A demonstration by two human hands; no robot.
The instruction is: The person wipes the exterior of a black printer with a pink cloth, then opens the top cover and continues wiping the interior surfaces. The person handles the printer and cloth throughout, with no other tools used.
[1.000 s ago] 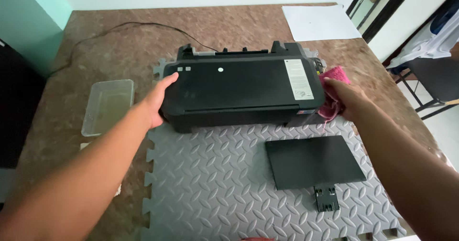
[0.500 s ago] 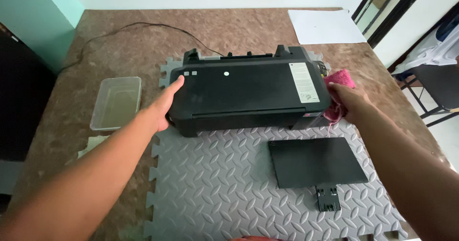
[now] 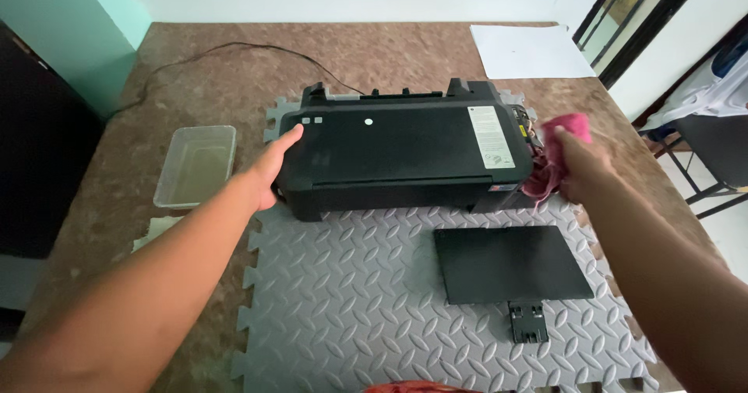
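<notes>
A black printer [image 3: 405,148] stands on a grey foam mat [image 3: 351,299] on a brown table. My left hand [image 3: 269,171] rests flat against the printer's left side, fingers spread onto its top corner. My right hand [image 3: 580,167] grips a pink cloth [image 3: 555,155] pressed against the printer's right end. In front of the printer, a flat black panel [image 3: 510,264] lies on the mat, with a small black plastic piece [image 3: 528,321] just below it.
A clear plastic tub [image 3: 196,165] sits left of the mat. A black cable [image 3: 226,54] runs from the printer's back toward the left wall. A white sheet of paper [image 3: 530,50] lies at the far right. A chair [image 3: 701,144] stands beyond the table's right edge.
The printer has been shifted slightly on the mat between my hands. My right hand with the cloth moved a little up along the printer's right end.
</notes>
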